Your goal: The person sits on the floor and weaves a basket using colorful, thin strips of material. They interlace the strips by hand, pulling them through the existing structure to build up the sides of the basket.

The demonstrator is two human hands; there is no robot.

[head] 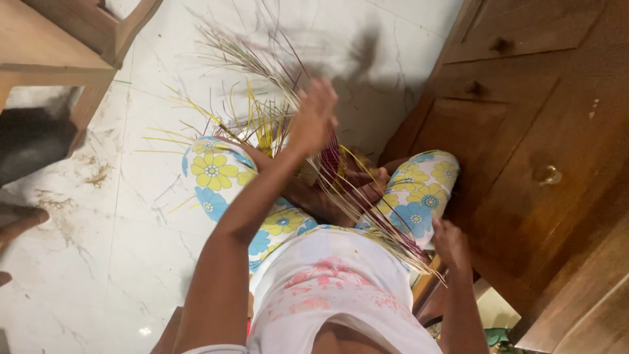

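Gripping the thin green-and-maroon reed bundle (341, 190) at its near end, the closed right hand (451, 244) anchored it while the spread left hand (313, 118) brushed its far, fanned-out tips.

No packages, labels (or screens)

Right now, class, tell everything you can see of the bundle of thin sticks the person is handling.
The bundle of thin sticks looks like dry, stiff plant ribs, pale straw, yellow-green and some dark purple. It slants across the lap over the flowered trousers, fanning out above the white floor. The right hand is at its gathered lower end; the raised left hand meets the strands midway.
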